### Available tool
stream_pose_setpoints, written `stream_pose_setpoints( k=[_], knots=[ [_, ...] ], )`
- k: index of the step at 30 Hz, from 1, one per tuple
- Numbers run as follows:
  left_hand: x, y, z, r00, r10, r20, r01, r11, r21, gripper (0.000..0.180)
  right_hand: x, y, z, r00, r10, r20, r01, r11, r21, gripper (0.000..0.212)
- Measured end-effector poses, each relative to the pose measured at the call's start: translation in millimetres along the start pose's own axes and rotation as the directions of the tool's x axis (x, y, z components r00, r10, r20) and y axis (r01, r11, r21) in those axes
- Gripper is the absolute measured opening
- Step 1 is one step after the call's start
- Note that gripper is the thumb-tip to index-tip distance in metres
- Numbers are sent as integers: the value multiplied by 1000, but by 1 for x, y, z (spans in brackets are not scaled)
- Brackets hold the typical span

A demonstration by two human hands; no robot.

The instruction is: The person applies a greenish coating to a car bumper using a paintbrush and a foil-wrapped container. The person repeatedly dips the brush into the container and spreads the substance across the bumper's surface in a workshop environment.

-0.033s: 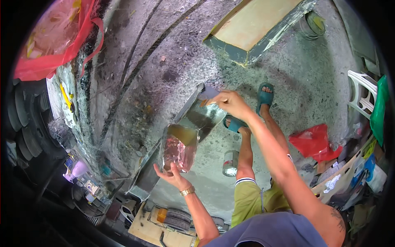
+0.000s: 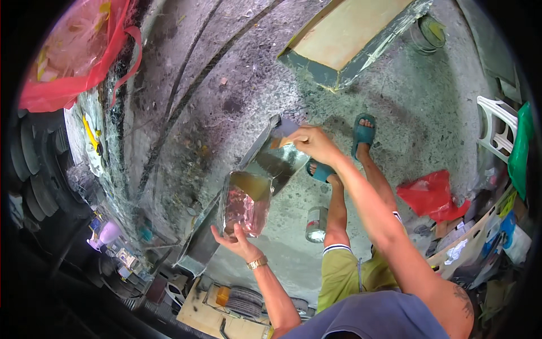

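Note:
My left hand (image 2: pixel 238 242) is closed round the lower end of a clear, box-like container (image 2: pixel 248 206), tilted, with pinkish and yellowish tones showing through it. Above it, my right hand (image 2: pixel 316 144) pinches a small flat tool (image 2: pixel 278 142) that looks orange-brown. A grey-violet flat patch (image 2: pixel 290 125) shows right beside the fingers; whether it belongs to the tool I cannot tell. The tool is over the upper end of a long, grey, shiny trough-like piece (image 2: pixel 197 240), which runs diagonally below both hands. The container hides part of this piece.
A metal can (image 2: pixel 316 224) stands near my feet, a second can (image 2: pixel 427 35) at the far right. A large grey-edged tray-like form (image 2: pixel 339 79) lies ahead. Red plastic (image 2: pixel 432 195) and a white plastic chair (image 2: pixel 499 127) are at right; a red bag (image 2: pixel 53 96) is at far left.
My right hand has shifted very slightly to the left with the tool. The left hand and the container stay in place.

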State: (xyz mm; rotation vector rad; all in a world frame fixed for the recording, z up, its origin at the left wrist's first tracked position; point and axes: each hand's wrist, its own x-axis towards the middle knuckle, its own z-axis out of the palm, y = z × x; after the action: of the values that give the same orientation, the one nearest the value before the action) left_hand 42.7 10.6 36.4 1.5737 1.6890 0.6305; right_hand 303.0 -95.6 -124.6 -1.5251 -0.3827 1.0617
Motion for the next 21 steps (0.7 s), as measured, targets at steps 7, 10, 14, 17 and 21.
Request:
stream_pose_setpoints(
  k=[7, 10, 14, 17, 21],
  knots=[
    [-6, 13, 12, 999, -6, 41, 6, 1000, -6, 81, 27, 23, -6, 985, 85, -147, -53, 977, 209, 18],
    [-6, 11, 16, 998, 2, 56, 0, 1000, -27, 81, 29, 13, -17, 985, 87, -152, -56, 979, 199, 16],
    [-11, 20, 27, 997, -34, 73, 37, 999, -34, 80, 3, -31, -38, 979, 43, -201, -6, 983, 181, 16],
    [-10, 19, 33, 997, 4, 77, 3, 995, -95, 80, -30, -85, -54, 990, 96, -106, -83, 990, 113, 13],
    [-1, 4, 36, 994, 34, 103, -12, 980, -200, 82, -39, -118, -17, 948, -274, 160, 290, 953, -89, 15]
  ],
)
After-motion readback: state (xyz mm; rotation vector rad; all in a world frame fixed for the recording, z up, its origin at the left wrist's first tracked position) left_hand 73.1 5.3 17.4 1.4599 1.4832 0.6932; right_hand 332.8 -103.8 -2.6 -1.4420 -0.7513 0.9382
